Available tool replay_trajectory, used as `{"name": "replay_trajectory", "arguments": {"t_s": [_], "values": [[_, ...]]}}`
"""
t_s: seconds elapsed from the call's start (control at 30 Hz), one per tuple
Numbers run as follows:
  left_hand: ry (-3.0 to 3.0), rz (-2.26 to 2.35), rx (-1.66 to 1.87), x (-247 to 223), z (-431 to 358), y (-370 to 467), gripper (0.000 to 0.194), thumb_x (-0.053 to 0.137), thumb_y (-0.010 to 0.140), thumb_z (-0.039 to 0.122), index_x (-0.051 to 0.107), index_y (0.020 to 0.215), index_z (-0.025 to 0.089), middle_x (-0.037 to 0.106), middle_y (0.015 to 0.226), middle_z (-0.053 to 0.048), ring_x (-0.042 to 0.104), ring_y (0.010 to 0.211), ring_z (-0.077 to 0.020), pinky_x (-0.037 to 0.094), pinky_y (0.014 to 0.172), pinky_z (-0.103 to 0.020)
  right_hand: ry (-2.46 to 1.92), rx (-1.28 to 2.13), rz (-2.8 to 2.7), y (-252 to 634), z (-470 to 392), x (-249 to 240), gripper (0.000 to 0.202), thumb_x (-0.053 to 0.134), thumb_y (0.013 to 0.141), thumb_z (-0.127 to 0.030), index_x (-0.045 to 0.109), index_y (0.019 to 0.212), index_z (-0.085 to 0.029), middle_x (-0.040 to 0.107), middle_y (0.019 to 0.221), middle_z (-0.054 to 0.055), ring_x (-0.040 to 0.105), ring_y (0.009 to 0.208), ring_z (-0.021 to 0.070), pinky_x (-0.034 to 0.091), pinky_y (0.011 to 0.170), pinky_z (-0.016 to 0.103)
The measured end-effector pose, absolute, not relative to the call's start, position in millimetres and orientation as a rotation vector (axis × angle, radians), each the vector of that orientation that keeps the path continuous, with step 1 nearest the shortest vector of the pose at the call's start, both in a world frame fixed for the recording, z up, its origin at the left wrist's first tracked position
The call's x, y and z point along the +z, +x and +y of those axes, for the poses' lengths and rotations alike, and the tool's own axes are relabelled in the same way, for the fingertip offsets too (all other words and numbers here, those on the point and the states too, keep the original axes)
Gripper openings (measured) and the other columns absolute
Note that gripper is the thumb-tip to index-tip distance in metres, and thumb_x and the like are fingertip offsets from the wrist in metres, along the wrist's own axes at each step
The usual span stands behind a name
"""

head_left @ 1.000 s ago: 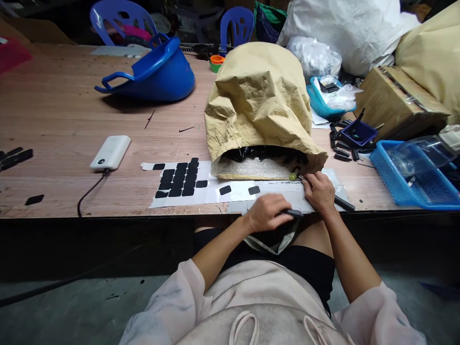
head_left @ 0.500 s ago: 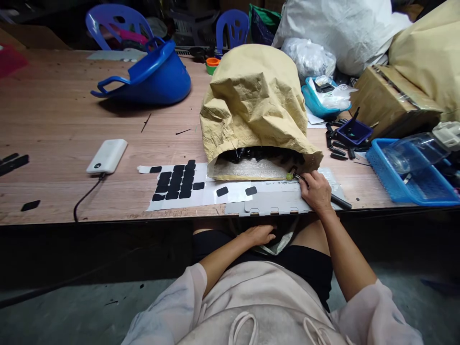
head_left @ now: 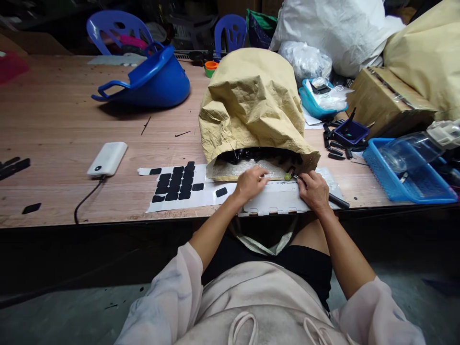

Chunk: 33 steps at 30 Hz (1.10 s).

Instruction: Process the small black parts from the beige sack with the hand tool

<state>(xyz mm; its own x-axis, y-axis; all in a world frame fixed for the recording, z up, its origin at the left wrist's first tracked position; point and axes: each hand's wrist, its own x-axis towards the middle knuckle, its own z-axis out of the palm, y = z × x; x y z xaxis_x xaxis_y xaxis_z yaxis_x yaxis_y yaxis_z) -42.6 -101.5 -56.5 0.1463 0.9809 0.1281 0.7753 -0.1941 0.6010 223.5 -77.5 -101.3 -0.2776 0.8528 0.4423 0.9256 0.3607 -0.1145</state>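
My right hand (head_left: 313,190) is closed round a thin dark tool (head_left: 338,201) at the table's front edge; its yellowish tip lies at the mouth of the tan sack (head_left: 253,103). My left hand (head_left: 252,182) is over the white sheets in front of the sack's opening, fingers bent toward it and apart, with nothing visible in them. Many small black parts (head_left: 237,155) show inside the sack's mouth. Left of my left hand, rows of black rounded stickers (head_left: 176,182) lie on a white sheet (head_left: 210,197), with one loose sticker (head_left: 221,192) nearer the hand.
A white power bank (head_left: 108,158) with a cable and a tipped blue basin (head_left: 154,81) are on the left. To the right stand a blue basket (head_left: 404,191), a small purple tray (head_left: 350,132) among black pieces, a light-blue basket (head_left: 316,109) and a cardboard box (head_left: 388,103).
My left hand has come up from my lap to the front of the sack's mouth, over the place where a black sticker showed. My right hand keeps its hold on the tool.
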Motion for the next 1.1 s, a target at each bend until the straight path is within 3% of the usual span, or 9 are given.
{"name": "replay_trajectory", "arguments": {"t_s": [0.2,0.37,0.6,0.83,0.97,1.1], "values": [[2.098,1.855,0.373,-30.0,-43.6,-51.6,0.043,0.062,0.098,0.029,0.068,0.140,0.029,0.077,0.126,-0.008,0.070,0.120,-0.0303,0.055,0.098,-0.038,-1.560,-0.218,-2.187,222.6,-77.5,-101.2,0.023,0.054,0.099,-0.034,0.074,0.102,-0.024,0.062,0.093,0.008,0.051,0.091,0.0247,0.036,0.075,0.035],[2.154,1.913,0.465,-1.5,-12.6,-49.4,0.059,0.059,0.098,0.025,0.052,0.156,0.033,0.075,0.123,-0.007,0.068,0.118,-0.0314,0.053,0.100,-0.041,-1.565,-0.189,-2.186,221.9,-77.6,-100.2,0.022,0.055,0.099,-0.034,0.074,0.101,-0.023,0.062,0.094,0.008,0.051,0.091,0.0248,0.037,0.076,0.035],[2.265,1.912,0.629,22.3,10.8,-70.9,0.037,0.053,0.098,0.023,0.073,0.129,0.026,0.067,0.131,-0.009,0.062,0.124,-0.0304,0.050,0.103,-0.040,-1.571,-0.153,-2.194,221.4,-78.5,-98.2,0.020,0.056,0.098,-0.033,0.073,0.101,-0.023,0.064,0.098,0.009,0.052,0.092,0.0251,0.038,0.077,0.036],[2.087,2.106,0.542,-1.5,-6.0,-59.3,0.033,0.056,0.099,0.037,0.075,0.122,0.023,0.071,0.123,-0.013,0.065,0.120,-0.0336,0.052,0.102,-0.044,-1.598,-0.146,-2.189,219.8,-79.3,-98.8,0.020,0.056,0.098,-0.032,0.074,0.101,-0.023,0.061,0.096,0.009,0.051,0.092,0.0257,0.037,0.077,0.036],[1.874,2.280,0.507,-4.1,3.1,-40.9,0.042,0.061,0.097,0.049,0.070,0.125,0.019,0.072,0.117,-0.019,0.065,0.120,-0.0402,0.051,0.099,-0.050,-1.596,-0.151,-2.191,220.4,-79.1,-98.0,0.022,0.055,0.099,-0.033,0.074,0.103,-0.023,0.062,0.096,0.009,0.052,0.092,0.0252,0.038,0.077,0.035],[1.799,2.328,0.442,-0.7,16.2,-34.3,0.033,0.064,0.096,0.035,0.072,0.121,0.015,0.072,0.122,-0.022,0.066,0.120,-0.0389,0.051,0.096,-0.046,-1.593,-0.140,-2.187,220.7,-79.3,-97.7,0.021,0.056,0.098,-0.033,0.074,0.103,-0.023,0.063,0.096,0.009,0.052,0.092,0.0253,0.038,0.077,0.036]]}}
